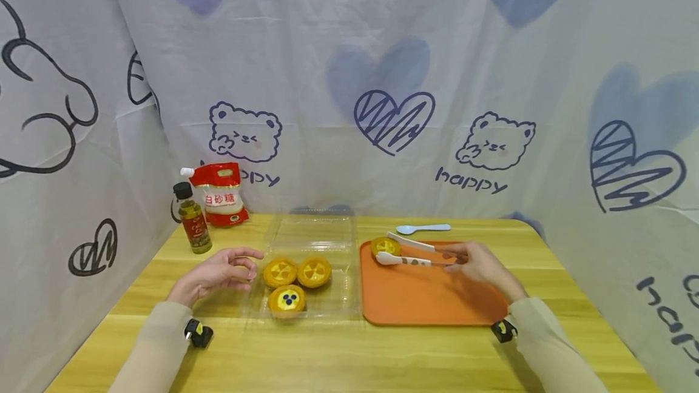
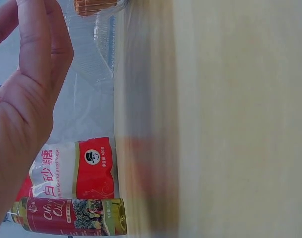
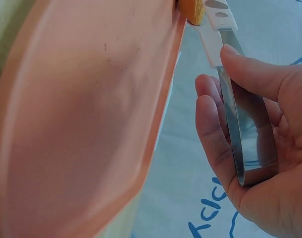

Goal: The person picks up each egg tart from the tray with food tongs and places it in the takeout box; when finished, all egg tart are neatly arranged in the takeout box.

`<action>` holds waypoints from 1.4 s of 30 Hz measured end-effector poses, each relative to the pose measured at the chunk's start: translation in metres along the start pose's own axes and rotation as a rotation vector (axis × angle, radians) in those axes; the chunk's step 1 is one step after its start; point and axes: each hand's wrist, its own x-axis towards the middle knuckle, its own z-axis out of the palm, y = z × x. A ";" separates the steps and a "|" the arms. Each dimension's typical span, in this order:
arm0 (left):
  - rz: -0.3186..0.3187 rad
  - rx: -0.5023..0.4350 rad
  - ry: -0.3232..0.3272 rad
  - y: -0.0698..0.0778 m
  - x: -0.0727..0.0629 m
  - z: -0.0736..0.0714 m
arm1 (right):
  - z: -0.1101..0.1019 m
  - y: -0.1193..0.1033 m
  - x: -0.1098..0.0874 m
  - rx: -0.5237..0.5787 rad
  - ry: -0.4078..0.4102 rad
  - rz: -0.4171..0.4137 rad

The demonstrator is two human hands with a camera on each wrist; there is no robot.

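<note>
My right hand [image 1: 480, 267] grips metal tongs [image 3: 235, 119] with white tips, thumb on one arm and fingers round the other. The spread tips stand on either side of a yellow-topped tart [image 1: 385, 248] at the orange tray's [image 1: 426, 308] far left corner. My left hand [image 1: 220, 272], fingers loosely bent and holding nothing, hovers at the left of a clear plastic box [image 1: 340, 296]. Inside it sit two tarts with yellow pieces, a left one [image 1: 281, 272] and a right one [image 1: 314, 272], and a tart with dark berries [image 1: 287, 300] in front.
A light blue spoon [image 1: 423, 229] lies behind the tray. At the back left stand an olive oil bottle [image 1: 195, 223] and a red-and-white sugar bag [image 1: 221, 196]. The box's clear lid [image 1: 312, 229] is raised behind it. A printed cloth [image 1: 317, 77] hangs around the wooden table [image 1: 306, 362].
</note>
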 end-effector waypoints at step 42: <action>-0.005 0.011 0.005 0.002 0.000 -0.002 | -0.007 -0.044 -0.009 0.078 -0.034 -0.026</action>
